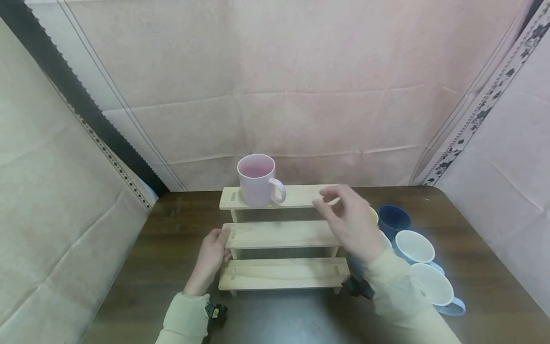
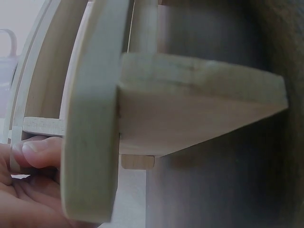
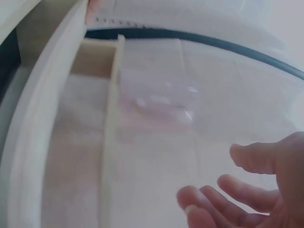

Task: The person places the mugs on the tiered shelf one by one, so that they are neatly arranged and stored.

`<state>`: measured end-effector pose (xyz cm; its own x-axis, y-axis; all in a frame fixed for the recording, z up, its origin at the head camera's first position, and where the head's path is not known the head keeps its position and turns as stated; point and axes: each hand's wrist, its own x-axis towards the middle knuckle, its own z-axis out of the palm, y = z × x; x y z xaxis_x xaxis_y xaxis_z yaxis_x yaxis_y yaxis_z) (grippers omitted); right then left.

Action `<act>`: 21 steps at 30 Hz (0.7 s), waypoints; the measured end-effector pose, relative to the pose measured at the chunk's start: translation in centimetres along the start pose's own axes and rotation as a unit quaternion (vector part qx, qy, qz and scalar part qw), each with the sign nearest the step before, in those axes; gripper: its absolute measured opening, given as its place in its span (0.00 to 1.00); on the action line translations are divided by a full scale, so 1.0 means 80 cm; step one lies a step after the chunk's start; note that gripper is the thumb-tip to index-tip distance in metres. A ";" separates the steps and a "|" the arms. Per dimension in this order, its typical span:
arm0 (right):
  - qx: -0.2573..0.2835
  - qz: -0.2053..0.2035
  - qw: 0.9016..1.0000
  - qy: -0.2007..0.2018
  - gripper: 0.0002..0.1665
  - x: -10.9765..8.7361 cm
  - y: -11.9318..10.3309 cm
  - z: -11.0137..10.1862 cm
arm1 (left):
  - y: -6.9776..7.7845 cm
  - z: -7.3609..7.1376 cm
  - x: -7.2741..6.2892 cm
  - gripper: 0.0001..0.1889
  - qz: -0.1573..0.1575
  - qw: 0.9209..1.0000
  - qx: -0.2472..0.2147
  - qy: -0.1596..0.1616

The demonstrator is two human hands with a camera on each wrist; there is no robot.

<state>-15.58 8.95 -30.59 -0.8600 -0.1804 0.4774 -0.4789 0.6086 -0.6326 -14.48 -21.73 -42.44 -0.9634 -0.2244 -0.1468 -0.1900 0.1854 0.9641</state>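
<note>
A three-tier wooden stand [image 1: 281,235] rests on the table. On the left part of its top tier stands a lilac mug [image 1: 256,184], upright, handle toward the right. My left hand [image 1: 210,253] grips the left end of the middle tier; the left wrist view shows its thumb [image 2: 42,151] against the wood. Over the right end of the stand is my right hand [image 1: 350,224], fingers loosely bent and nothing in them. In the right wrist view this hand [image 3: 251,190] is apart from the blurred lilac mug [image 3: 156,99].
Right of the stand, several mugs cluster on the brown table [image 1: 477,267]: a dark blue mug [image 1: 394,220], a light blue mug [image 1: 414,247] and another light blue mug [image 1: 433,285] nearer the front. My right forearm partly covers others. Pale cloth [image 1: 301,95] hangs behind.
</note>
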 end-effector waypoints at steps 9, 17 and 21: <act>-0.063 0.007 0.992 0.113 0.12 -0.072 0.049 -0.084 | -0.001 -0.003 0.002 0.18 -0.001 1.000 0.002 0.001; -0.152 0.186 0.966 0.093 0.21 -0.141 0.102 -0.133 | -0.001 -0.002 0.002 0.19 -0.002 1.000 0.008 -0.004; -0.173 0.253 0.950 0.065 0.27 -0.173 0.133 -0.147 | -0.001 -0.001 0.003 0.19 -0.004 1.000 0.008 -0.006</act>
<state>-6.71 27.01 -36.76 -0.9247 0.2856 0.2517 0.0954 0.8140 -0.5730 -14.66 -21.87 -42.54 -0.9642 -0.2137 -0.1571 -0.2004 0.1989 0.9593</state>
